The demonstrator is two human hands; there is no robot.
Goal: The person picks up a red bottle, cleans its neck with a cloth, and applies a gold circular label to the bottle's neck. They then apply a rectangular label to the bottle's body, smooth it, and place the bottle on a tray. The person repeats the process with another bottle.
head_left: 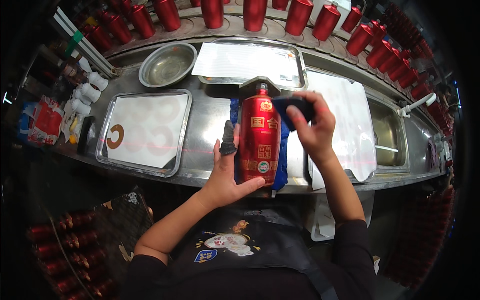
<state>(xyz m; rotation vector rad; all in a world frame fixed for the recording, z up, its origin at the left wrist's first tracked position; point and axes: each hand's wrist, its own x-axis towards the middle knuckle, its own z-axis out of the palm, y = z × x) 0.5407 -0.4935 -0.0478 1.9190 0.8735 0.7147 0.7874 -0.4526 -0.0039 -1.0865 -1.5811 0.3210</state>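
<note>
A glossy red bottle [260,140] with gold lettering lies on a blue cloth [284,162], its neck toward a grey metal holder [250,87] at the far end. My left hand [225,177] steadies it from the left: the thumb rests across its lower end and the fingers lie along its side. One finger of that hand wears a black cover [228,137]. Closed above the bottle's upper right, my right hand [316,127] grips a dark, flat-faced block [295,110]. What exactly the block is, I cannot make out.
A tray with white sheet and brown ring [115,136] lies left. Behind are a steel bowl [168,65] and a tray of label sheets [245,62]. White sheets [345,125] and a sink [390,135] are right. Red bottles [300,17] line a conveyor beyond.
</note>
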